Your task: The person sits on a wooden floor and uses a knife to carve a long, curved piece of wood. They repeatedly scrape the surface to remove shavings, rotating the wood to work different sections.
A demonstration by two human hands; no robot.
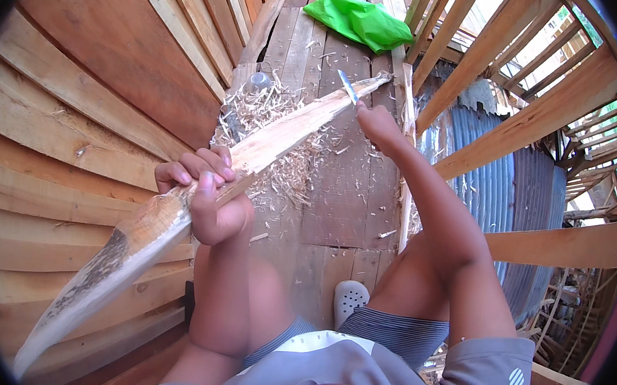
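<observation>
A long, pale piece of wood [284,140] slants across my lap, from the lower left up to the far middle. Its near part is curved and tapered, with a dark patch of bark on it. My left hand [203,183] is wrapped round its middle, thumb on top. In my right hand [378,125] is a knife [348,87], its fingers closed round the handle, which they hide. The blade points up and away, beside the wood's far end. Whether the blade touches the wood I cannot tell.
Curled wood shavings [284,172] lie on the plank floor [336,213] beneath the wood. A clear cup or jar [259,81] stands among them. A bright green bag [358,22] lies at the far end. Board walling [65,204] is close on the left; slatted railing [476,42] runs along the right.
</observation>
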